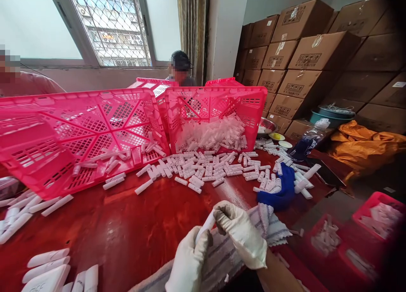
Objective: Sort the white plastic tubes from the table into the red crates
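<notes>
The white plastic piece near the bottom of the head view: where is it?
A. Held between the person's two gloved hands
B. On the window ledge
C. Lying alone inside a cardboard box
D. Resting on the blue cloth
A: the left hand and right hand, both in white gloves, grip the white plastic piece between their fingers above the red table.

cardboard boxes (pixel 312 57), printed labels illegible
</notes>
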Demonstrator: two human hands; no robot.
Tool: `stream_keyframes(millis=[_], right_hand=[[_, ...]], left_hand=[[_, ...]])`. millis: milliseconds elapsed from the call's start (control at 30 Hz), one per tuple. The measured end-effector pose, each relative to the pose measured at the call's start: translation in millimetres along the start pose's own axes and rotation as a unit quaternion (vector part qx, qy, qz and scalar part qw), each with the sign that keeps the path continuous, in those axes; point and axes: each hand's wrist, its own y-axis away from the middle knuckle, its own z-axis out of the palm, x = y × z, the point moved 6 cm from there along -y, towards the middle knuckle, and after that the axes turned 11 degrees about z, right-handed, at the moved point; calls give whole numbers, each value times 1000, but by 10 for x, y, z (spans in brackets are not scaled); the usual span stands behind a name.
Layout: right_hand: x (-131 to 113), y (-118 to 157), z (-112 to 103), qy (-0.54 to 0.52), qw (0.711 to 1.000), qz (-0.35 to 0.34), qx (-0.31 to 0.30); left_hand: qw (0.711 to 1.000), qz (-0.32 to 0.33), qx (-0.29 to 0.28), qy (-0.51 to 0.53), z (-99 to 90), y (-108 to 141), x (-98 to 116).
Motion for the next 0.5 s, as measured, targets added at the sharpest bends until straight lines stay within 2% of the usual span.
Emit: stream_keyframes(millis=[233,333,433,500], right_hand=[[-79,61,16,20,998,52,-14],[-118,100,64,46,998,43,-13],[-116,179,121,82,996,6,-36],[-25,236,43,110,993,-5,-32]], left_hand=[[983,64,29,-170,-62,46,15],[985,59,28,-162,-54,48,-6],[996,27,-16,-83,55,57,0],[993,39,-94,-62,159,40,72]])
